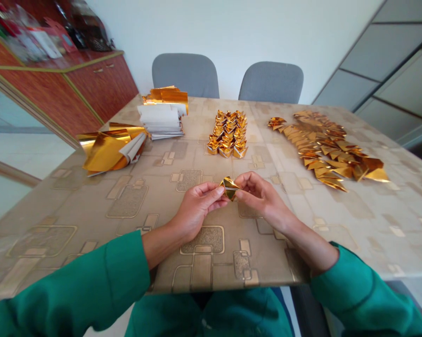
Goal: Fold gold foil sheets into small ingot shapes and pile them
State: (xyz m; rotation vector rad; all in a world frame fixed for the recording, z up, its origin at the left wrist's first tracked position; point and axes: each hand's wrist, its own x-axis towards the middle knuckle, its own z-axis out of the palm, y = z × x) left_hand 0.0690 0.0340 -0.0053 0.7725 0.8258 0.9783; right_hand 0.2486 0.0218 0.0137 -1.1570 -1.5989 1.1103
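1. The folded gold piece (229,188) is up between my two hands, over the near middle part of the tabletop (211,276), in front of the rows of gold pieces (227,135).
2. My left hand (196,206) pinches its left side, thumb laid on the near face, the other fingers curled behind. My right hand (262,194) grasps the right side between thumb and fingertips; exactly how far those fingers reach behind it, I cannot tell.
3. I judge it to be very light, like foil-faced paper, so a soft pinch should carry it; weight is no concern.
4. The shiny face looks slick. Dry fingertip pads flat on the surface should hold better than nails or tips.
5. The folded edges are probably the stiffest part, crisp but thin. I would take hold there, at the two opposite sides, and keep pressure off the middle, which could dent or crease.
6. Pulling hard might tear a corner or spring a fold loose. The fanned gold pieces (337,150) on my right and the loose gold sheets (107,152) on my left look just as easily creased.
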